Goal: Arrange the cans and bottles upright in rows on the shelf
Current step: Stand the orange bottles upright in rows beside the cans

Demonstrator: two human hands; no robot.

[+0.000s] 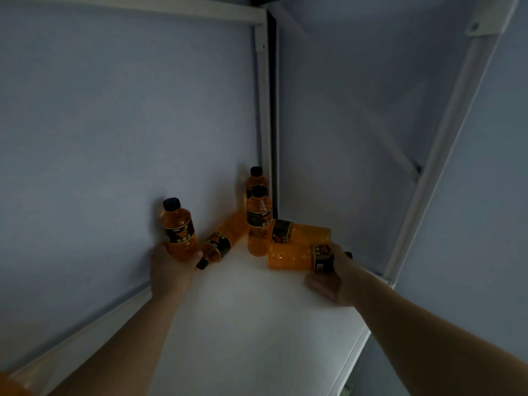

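While it is reaching in, right hand (331, 281): grasping a lying orange plastic bottle (288, 257) near its cap.
Axis: running sideways on the white shelf board (257, 324), base pointing left.
Left hand (171, 272): holding a second bottle (181, 235) nearly upright.

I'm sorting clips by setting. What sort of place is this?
Likely a bay of metal storage or shop racking, dimly lit: a white shelf, a white metal post in the corner, and identical orange bottles, some upright, some lying.

Glossy clear plastic bottles (258, 224); matt shelf (243, 324).
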